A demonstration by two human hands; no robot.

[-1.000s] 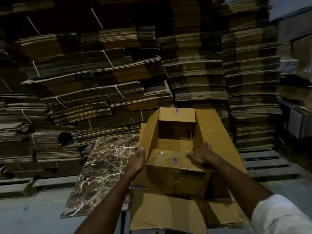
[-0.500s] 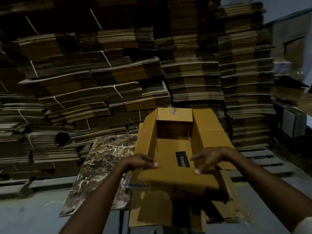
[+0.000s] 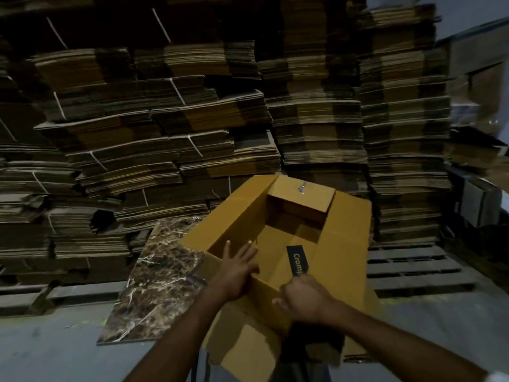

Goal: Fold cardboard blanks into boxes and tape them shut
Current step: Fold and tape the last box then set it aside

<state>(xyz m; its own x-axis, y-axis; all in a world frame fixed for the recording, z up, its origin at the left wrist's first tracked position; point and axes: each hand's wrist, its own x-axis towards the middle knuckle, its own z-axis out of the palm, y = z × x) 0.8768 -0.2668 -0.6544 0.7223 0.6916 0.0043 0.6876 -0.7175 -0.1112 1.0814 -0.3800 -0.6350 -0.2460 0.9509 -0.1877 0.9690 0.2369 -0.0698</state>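
Observation:
A brown cardboard box (image 3: 344, 244) stands open in front of me, its long side flaps spread left and right and a short flap (image 3: 303, 198) raised at the far end. A dark printed label (image 3: 295, 261) shows on the near flap, folded inward. My left hand (image 3: 238, 268) presses flat on that near flap with fingers spread. My right hand (image 3: 303, 300) grips the flap's near edge with curled fingers. More flat cardboard (image 3: 242, 351) lies under the box near me.
Tall stacks of strapped flat cardboard blanks (image 3: 165, 128) fill the whole background. A marble-patterned slab (image 3: 154, 282) lies on the floor left of the box. Wooden pallets (image 3: 413, 271) sit at the right. Grey floor (image 3: 49, 348) stretches at lower left.
The box has turned slightly and tilted. The near flap has gone down inside. My left hand moved onto it, fingers spread; my right hand dropped to the near edge and curled round it.

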